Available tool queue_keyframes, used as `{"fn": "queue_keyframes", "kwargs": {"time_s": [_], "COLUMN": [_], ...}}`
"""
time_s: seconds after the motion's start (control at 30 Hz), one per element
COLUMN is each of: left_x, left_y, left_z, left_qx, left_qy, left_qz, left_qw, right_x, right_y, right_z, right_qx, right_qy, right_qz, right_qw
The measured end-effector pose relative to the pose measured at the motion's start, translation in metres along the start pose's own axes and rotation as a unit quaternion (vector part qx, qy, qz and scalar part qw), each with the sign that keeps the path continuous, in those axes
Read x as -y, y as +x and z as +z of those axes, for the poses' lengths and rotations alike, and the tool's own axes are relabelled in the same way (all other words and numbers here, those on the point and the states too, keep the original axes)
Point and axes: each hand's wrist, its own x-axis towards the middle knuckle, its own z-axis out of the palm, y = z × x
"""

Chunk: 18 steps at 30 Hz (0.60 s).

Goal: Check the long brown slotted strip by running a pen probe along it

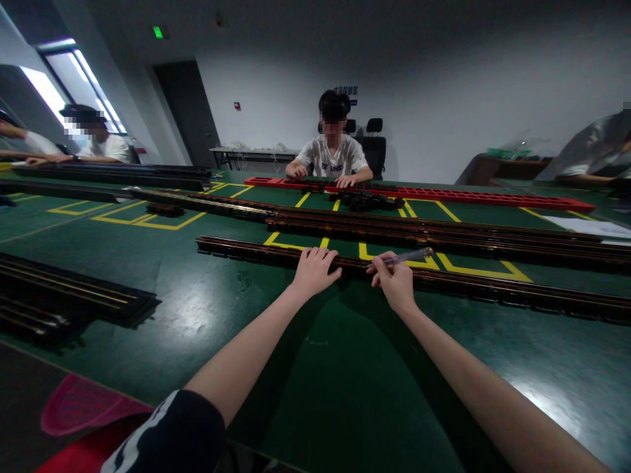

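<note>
A long dark strip [473, 287] with brownish, glossy edges lies across the green table in front of me. My left hand [316, 268] rests on it near its left part, fingers spread and lying over the top. Just to the right, my right hand [394, 284] is closed around a slim, translucent pen [408, 257]. The pen's rear end points up to the right, and its tip is by the strip; whether the two touch I cannot tell.
Beyond lie more dark strips [444, 231], a long red slotted rack [473, 196] and a heap of black parts [369, 200]. Further strips [64, 289] lie at left on the green table [207, 368]. A co-worker [331, 154] sits opposite; a pink mesh chair [83, 404] stands at lower left.
</note>
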Motion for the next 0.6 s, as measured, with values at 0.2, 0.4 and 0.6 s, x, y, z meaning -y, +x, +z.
{"fn": "queue_keyframes", "kwargs": {"time_s": [0.2, 0.4, 0.6], "left_x": [0.0005, 0.0015, 0.0017], "left_y": [0.0001, 0.0001, 0.0001], "left_z": [0.0000, 0.0006, 0.0004], "left_qx": [-0.001, 0.000, 0.005], "left_qy": [-0.002, -0.007, -0.009], "left_qz": [-0.001, -0.001, 0.000], "left_qw": [1.000, 1.000, 1.000], "right_x": [0.0038, 0.0039, 0.0027], "right_y": [-0.0002, -0.0001, 0.0004], "right_z": [0.0006, 0.0011, 0.0016], "right_qx": [-0.007, -0.008, -0.014], "right_qy": [0.004, 0.022, 0.031], "right_qz": [0.008, 0.023, 0.018], "right_qw": [1.000, 0.999, 0.999]}}
